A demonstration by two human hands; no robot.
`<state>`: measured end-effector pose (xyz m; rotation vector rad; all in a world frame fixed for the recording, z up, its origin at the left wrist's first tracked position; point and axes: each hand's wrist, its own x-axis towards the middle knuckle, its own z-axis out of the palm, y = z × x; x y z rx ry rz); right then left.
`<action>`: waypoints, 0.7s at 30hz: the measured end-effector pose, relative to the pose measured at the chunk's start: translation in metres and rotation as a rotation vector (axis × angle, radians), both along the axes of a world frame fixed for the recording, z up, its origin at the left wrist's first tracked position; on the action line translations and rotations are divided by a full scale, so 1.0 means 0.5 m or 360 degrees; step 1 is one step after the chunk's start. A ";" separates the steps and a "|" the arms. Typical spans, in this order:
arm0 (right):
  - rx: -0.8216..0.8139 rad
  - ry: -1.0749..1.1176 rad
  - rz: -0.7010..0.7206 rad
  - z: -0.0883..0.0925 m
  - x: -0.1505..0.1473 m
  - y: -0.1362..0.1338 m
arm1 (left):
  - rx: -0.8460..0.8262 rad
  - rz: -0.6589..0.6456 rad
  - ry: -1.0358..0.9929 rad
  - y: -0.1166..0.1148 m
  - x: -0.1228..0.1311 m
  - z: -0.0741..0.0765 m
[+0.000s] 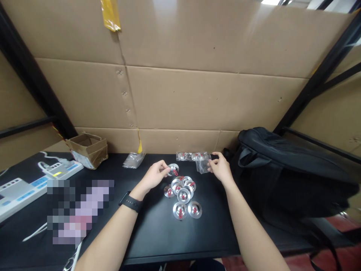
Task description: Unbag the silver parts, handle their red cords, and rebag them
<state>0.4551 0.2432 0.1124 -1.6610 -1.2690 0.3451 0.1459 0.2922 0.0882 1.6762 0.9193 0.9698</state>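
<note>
Between the thumb and fingers of my left hand [154, 175] is a small silver finger cymbal [173, 169] with a red loop, held just above the table. My right hand [220, 168] pinches the edge of a clear plastic bag [201, 165], which looks empty. Below and between my hands lies a loose pile of finger cymbals [184, 195], several of them overlapping, each with a red loop at its centre. Two cymbals [194, 210] sit side by side nearest me. Behind my right hand, bagged cymbals [183, 156] lie in a row near the cardboard wall.
A stack of clear bags [133, 160] lies left of my hands. Farther left are an open cardboard box [89, 148], a white power strip [39, 188] and a blurred-out item [87, 210]. A black backpack [282, 173] stands right. The cardboard wall [180, 101] closes off the back.
</note>
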 end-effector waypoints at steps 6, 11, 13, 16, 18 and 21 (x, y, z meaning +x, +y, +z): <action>0.0122 -0.0517 0.0143 0.011 -0.049 -0.016 | -0.0327 -0.0008 -0.0204 -0.021 0.029 0.000; 0.0332 -0.0540 0.1086 0.018 -0.140 -0.039 | -0.0411 -0.0076 -0.0319 -0.040 0.048 0.004; 0.0323 -0.0493 0.1176 0.009 -0.162 -0.040 | -0.0405 -0.0114 -0.0303 -0.044 0.050 0.002; 0.0326 -0.0396 0.1163 -0.002 -0.171 -0.034 | -0.0430 -0.0173 -0.0327 -0.044 0.049 0.001; 0.0297 -0.0305 0.1132 -0.002 -0.166 -0.032 | -0.0434 -0.0248 -0.0354 -0.044 0.046 0.003; 0.0192 -0.0184 0.1107 0.007 -0.151 -0.035 | -0.0320 -0.0279 -0.0252 -0.044 0.038 0.012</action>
